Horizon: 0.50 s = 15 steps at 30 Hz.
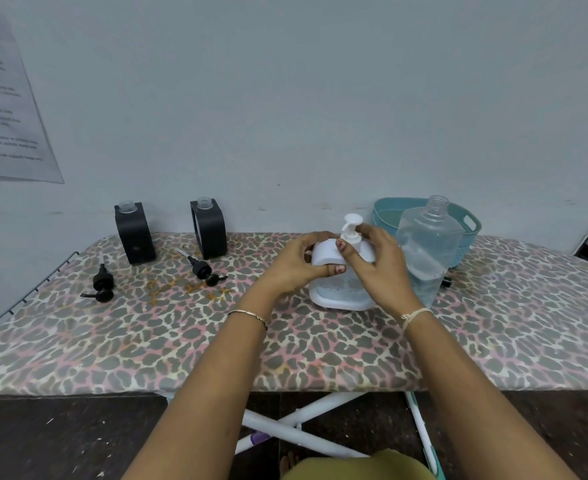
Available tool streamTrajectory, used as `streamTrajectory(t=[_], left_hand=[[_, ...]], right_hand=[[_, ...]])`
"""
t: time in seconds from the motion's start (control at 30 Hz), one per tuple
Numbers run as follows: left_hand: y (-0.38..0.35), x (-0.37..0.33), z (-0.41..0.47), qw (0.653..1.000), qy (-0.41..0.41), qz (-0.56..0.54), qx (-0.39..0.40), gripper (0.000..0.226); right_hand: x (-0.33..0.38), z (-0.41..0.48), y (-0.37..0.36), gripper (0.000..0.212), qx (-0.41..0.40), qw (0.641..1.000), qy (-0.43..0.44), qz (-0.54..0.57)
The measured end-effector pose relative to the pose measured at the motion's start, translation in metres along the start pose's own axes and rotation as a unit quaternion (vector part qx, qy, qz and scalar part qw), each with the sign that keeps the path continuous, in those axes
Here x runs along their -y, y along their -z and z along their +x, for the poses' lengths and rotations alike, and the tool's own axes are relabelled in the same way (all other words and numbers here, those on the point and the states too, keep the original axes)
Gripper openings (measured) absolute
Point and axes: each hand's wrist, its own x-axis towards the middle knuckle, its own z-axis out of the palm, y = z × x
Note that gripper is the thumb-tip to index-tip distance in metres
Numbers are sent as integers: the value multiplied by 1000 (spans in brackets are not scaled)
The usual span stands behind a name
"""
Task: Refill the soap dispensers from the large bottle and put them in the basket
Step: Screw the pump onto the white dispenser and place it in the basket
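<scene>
A white soap dispenser (337, 292) with a white pump head (352, 223) stands on the leopard-print board (285, 341). My left hand (296, 268) grips its white shoulder. My right hand (377, 265) wraps the pump collar from the right. Just right of it stands the large clear bottle (427, 247), uncapped and partly filled. Behind that sits the blue basket (469, 223). At the back left, two black dispensers (134, 233) (209, 228) stand with open necks. Their black pumps (102, 284) (202, 270) lie on the board in front of them.
A wall runs close behind the board, with a paper sheet (8, 109) taped at the left. A wire rack (32, 289) edges the board's left end. A small dark cap (446, 280) lies behind the large bottle. White crossed legs (296, 427) show below.
</scene>
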Motion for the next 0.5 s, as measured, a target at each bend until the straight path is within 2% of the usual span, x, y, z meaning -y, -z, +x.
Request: streamTrajectory(t=[0.1, 0.2, 0.3, 0.5], left_hand=[[6, -12, -8, 999, 6, -9, 38, 53], [5, -24, -11, 998, 12, -17, 53, 56], [-6, -36, -11, 997, 8, -18, 79, 53], [-46, -50, -7, 994, -9, -45, 102, 64]], right_hand=[[10, -12, 18, 44, 30, 996, -15, 87], [10, -25, 35, 57, 41, 990, -51, 126], [6, -35, 52, 61, 21, 988, -63, 138], [-3, -49, 90, 39, -33, 985, -63, 159]])
